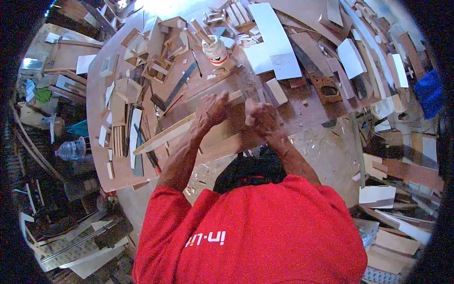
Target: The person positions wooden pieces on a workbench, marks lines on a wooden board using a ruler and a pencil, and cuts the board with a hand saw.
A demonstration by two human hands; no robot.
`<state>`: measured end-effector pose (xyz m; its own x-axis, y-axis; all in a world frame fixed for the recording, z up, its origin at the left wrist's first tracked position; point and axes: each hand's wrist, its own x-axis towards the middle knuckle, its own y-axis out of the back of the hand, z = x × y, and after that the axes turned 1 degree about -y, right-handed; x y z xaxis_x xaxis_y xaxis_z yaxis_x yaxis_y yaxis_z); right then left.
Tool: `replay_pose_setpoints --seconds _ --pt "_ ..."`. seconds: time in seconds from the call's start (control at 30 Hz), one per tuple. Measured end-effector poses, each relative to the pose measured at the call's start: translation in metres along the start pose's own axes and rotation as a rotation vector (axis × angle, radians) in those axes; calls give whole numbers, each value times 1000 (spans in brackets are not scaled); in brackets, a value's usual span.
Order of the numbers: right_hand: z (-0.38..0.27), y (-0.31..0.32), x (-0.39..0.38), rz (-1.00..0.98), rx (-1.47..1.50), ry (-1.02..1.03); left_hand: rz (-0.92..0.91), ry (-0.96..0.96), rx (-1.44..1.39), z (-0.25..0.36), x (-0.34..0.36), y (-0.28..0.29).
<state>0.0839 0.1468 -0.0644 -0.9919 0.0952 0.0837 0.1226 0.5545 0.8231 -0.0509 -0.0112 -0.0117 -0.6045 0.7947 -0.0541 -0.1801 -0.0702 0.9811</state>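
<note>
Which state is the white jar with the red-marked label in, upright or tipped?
The white jar appears upright: its top is uppermost, with the red-marked label on its side below.

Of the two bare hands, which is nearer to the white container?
The left hand, almost directly below the white container in the picture; the right hand is farther off, toward the right.

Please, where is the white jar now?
In the head view's upper middle, the white jar is beyond the left hand, left of the large white board.
</note>
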Motion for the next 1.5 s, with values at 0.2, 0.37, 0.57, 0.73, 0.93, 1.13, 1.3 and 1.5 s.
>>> replay_pose_setpoints --seconds 0.2,0.37,0.57,0.73,0.93,1.13,1.3,1.5 --pt "22 -35 -10 238 -194 167 -70 80 -68 6 0 8" --pt "48 -41 -39 169 -116 71 -103 44 2 2 2 8" --pt "24 -18 -21 234 -65 83 -114 85 -17 0 3 4" --pt "3 13 -8 297 -48 134 -62 31 14 1 -2 4" --pt "14 -5 0 182 -69 88 -103 92 -45 -1 3 2" --pt "45 -47 2 274 103 105 -61 33 -56 -2 1 3" --pt "46 -46 1 466 183 199 -67 48 -38 -3 6 4" --pt "33 -21 -4 20 -89 -31 -61 30 -19 -3 3 5"
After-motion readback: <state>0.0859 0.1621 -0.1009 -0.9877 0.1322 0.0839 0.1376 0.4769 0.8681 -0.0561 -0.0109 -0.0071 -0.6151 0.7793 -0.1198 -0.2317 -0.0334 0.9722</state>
